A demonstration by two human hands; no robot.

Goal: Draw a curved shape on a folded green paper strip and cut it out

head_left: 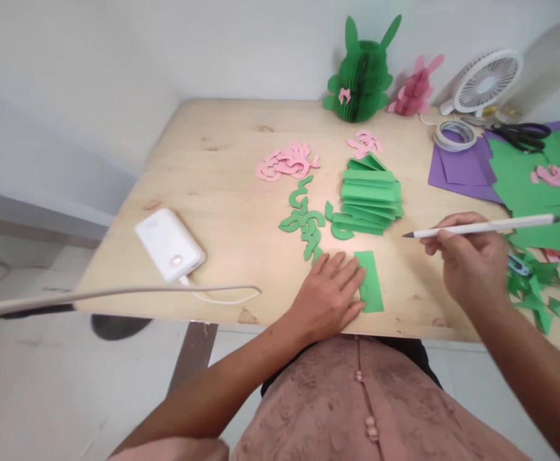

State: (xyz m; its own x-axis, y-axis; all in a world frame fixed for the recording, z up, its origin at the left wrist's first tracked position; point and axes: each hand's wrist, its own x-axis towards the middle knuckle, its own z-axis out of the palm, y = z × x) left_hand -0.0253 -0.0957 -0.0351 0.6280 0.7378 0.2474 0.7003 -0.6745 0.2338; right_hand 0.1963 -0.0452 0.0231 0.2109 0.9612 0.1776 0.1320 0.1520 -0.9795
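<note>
My left hand (330, 293) lies flat near the table's front edge, its fingertips on the left side of a small green paper rectangle (372, 285). A faint curved outline shows on that paper. In my right hand (472, 256) is a white pencil (488, 226), gripped between thumb and fingers, its dark tip pointing left above the table. Cut green curved paper shapes (308, 221) lie just beyond my left hand. Beyond the rectangle sits a stack of folded green paper strips (370, 195). Pink cut paper shapes (287, 161) rest farther back.
At the back stand a green paper rabbit (363, 80), a pink paper rabbit (415, 89) and a white fan (488, 82). Tape (455, 136), black scissors (522, 134), purple paper (462, 168) and green scraps (541, 288) lie right. A white power bank (169, 243) with a cable lies left.
</note>
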